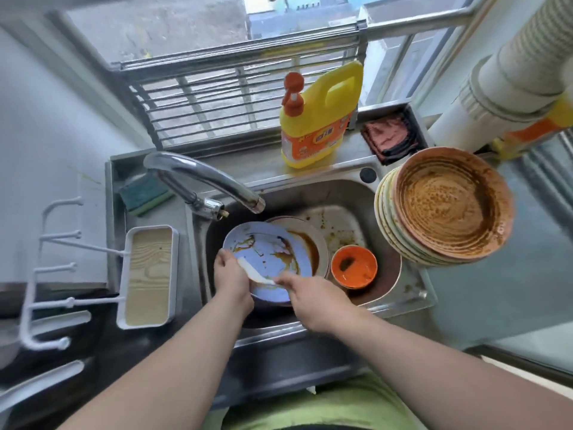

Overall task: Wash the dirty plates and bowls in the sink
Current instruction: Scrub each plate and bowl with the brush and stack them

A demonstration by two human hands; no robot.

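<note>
Head view: blue plate [266, 256] gripped by left hand [231, 274]; right hand [305, 293] pinches spoon [255, 273].

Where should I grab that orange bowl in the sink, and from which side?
Pinch the orange bowl by its rim, coming from above on the near right side. It sits upright and open beside the blue plate; sauce coats the inside, so it may be slippery.

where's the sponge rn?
In the head view, the sponge lies on the sink's left rear ledge, beside the faucet base and behind the white tray. Neither hand touches it.
</note>
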